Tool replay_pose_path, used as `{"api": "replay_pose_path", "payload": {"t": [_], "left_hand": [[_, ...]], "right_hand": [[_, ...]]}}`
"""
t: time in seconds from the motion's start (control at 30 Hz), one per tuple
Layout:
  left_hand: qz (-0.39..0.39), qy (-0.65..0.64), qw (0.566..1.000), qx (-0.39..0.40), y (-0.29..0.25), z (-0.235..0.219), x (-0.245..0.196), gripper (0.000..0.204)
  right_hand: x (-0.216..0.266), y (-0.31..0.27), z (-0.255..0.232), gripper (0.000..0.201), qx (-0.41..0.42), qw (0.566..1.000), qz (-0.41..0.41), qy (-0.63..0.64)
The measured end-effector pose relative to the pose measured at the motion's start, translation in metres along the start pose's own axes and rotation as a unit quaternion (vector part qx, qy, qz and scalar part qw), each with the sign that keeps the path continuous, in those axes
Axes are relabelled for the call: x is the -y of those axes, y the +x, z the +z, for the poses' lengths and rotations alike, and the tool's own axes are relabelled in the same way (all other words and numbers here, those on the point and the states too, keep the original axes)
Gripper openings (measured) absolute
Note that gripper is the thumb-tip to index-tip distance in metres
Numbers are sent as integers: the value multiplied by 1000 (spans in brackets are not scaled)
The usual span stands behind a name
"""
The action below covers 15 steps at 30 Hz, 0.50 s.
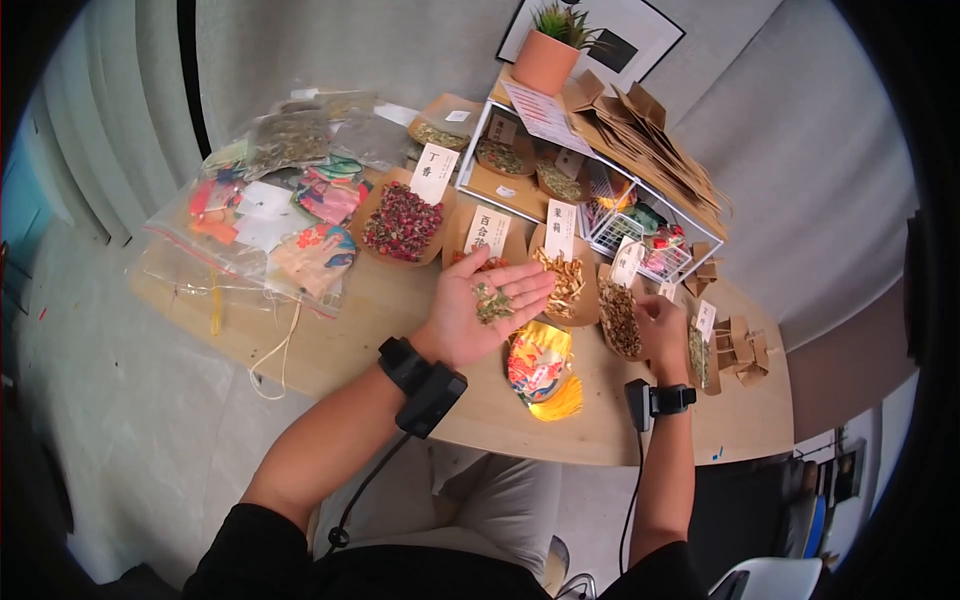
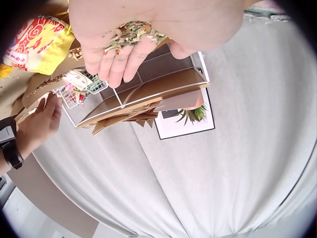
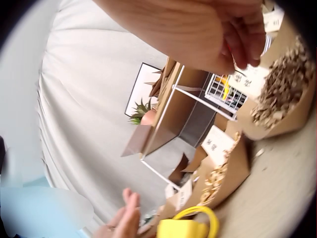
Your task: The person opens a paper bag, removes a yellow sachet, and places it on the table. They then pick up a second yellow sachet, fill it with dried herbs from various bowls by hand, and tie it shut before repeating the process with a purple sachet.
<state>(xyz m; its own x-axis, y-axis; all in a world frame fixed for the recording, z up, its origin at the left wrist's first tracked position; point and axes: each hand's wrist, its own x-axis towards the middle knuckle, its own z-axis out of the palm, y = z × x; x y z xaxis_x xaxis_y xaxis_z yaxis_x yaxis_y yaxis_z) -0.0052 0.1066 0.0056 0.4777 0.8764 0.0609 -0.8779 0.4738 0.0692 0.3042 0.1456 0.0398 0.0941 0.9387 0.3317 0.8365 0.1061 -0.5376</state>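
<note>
My left hand [image 1: 465,315] is palm up, its fingers nearly straight, with a small heap of dried green herbs [image 1: 492,303] on it; the left wrist view shows the same herbs [image 2: 132,37]. A yellow patterned pouch [image 1: 540,360] with a tassel lies on the table just below it. My right hand [image 1: 663,335] is over the right side of a paper tray of brown dried pieces [image 1: 620,318]. Its fingers [image 3: 245,42] are curled with the tips close together; whether anything is between them is hidden. A tray of green herbs [image 1: 698,350] lies to its right.
Labelled trays of rosebuds [image 1: 403,222] and yellow-brown strips [image 1: 563,285] stand behind my hands. A white-framed shelf [image 1: 470,190] holds more trays, with paper bags [image 1: 640,130] and a potted plant [image 1: 547,62] on top. Plastic bags [image 1: 290,140] and pouches [image 1: 315,258] lie left, small paper bags [image 1: 742,350] right.
</note>
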Motion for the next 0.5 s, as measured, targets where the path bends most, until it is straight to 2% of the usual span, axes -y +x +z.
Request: {"api": "replay_pose_path", "payload": {"t": [0.03, 0.13, 0.23, 0.33, 0.4, 0.47, 0.5], "left_hand": [[-2, 0, 1000, 1, 0, 0, 0, 68], [-3, 0, 1000, 1, 0, 0, 0, 69], [-5, 0, 1000, 1, -1, 2, 0, 69], [-12, 6, 1000, 8, 0, 0, 1, 70], [-17, 15, 1000, 16, 1, -3, 1, 71], [-17, 25, 1000, -5, -2, -2, 0, 73], [-16, 29, 999, -14, -3, -2, -1, 73]], "right_hand": [[-2, -1, -2, 16, 10, 997, -27, -75], [-3, -2, 5, 10, -62, 977, -127, -160], [43, -19, 14, 11, -75, 980, -160, -91], [111, -49, 26, 10, 62, 982, -131, 124], [140, -60, 34, 9, 123, 960, -196, 158], [151, -59, 50, 10, 128, 935, -288, 161], [156, -59, 55, 10, 129, 933, -300, 149]]}}
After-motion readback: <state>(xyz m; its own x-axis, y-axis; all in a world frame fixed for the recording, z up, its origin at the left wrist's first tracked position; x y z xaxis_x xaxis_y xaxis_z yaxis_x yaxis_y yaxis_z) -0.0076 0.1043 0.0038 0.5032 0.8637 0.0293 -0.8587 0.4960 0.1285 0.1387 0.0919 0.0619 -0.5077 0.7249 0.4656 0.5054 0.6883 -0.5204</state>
